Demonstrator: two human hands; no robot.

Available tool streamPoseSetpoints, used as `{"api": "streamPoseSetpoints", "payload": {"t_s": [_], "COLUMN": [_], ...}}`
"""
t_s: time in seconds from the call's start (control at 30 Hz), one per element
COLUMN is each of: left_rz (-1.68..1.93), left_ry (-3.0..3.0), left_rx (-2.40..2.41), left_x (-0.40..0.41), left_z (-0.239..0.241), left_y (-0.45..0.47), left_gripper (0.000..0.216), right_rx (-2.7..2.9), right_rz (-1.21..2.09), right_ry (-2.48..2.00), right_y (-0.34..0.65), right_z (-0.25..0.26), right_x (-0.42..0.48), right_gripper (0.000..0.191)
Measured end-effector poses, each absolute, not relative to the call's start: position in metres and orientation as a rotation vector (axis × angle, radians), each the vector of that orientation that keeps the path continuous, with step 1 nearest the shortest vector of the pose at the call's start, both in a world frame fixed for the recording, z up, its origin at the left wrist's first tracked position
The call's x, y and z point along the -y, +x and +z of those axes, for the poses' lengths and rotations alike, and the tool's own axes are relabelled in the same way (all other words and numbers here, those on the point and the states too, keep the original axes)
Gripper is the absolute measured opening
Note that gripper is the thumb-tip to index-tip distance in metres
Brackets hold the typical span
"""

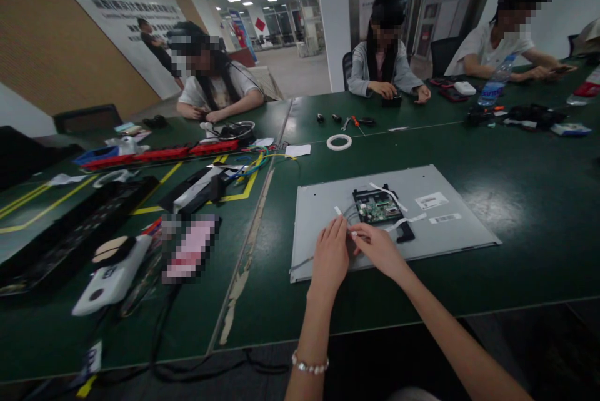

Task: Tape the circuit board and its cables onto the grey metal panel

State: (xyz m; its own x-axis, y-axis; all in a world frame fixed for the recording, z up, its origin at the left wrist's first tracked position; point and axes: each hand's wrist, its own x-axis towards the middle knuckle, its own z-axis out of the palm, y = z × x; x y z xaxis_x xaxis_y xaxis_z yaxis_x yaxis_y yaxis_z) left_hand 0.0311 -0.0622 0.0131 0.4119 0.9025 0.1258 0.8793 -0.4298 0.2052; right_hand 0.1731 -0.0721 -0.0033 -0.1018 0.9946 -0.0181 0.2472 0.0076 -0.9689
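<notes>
A flat grey metal panel (pixel 450 201) lies on the table in front of me. A black bracket (pixel 404 233) with a green circuit board (pixel 377 210) sits on it, with thin grey cables (pixel 349 208) running from its left side. Several white strips (pixel 412 221) are stuck around the board. My left hand (pixel 332 251) rests on the panel left of the board, its fingers stretched and close together over the cables. My right hand (pixel 377 248) pinches beside it at the bracket's lower left; a tiny white bit shows at the fingertips, its kind unclear.
A roll of white tape (pixel 339 142) and an orange-handled screwdriver (pixel 356 123) lie beyond the panel. To the left are a pink phone-like item (pixel 192 248), a white device (pixel 112 276) and a long black tray (pixel 70 232). Co-workers sit across the table; a bottle (pixel 497 82) stands far right.
</notes>
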Motion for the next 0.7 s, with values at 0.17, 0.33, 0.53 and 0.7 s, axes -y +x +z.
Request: {"api": "streamPoseSetpoints", "payload": {"t_s": [0.17, 0.33, 0.53, 0.7], "left_rz": [0.324, 0.259, 0.256, 0.273], "left_ry": [2.521, 2.510, 2.510, 2.485], "left_rx": [-1.625, -1.650, -1.694, -1.707], "left_x": [0.061, 0.058, 0.055, 0.056], "left_z": [0.020, 0.029, 0.028, 0.029], "left_y": [0.034, 0.038, 0.039, 0.041], "left_gripper": [0.048, 0.047, 0.043, 0.044], "right_rx": [1.591, 1.872, 2.011, 2.141], "right_rz": [0.996, 0.529, 0.130, 0.149], "right_ry": [-1.423, -1.638, -1.746, -1.540], "right_y": [0.173, 0.164, 0.158, 0.161], "right_z": [-0.003, 0.004, 0.008, -0.003], "right_x": [0.077, 0.088, 0.102, 0.107], "right_gripper": [0.032, 0.036, 0.038, 0.048]}}
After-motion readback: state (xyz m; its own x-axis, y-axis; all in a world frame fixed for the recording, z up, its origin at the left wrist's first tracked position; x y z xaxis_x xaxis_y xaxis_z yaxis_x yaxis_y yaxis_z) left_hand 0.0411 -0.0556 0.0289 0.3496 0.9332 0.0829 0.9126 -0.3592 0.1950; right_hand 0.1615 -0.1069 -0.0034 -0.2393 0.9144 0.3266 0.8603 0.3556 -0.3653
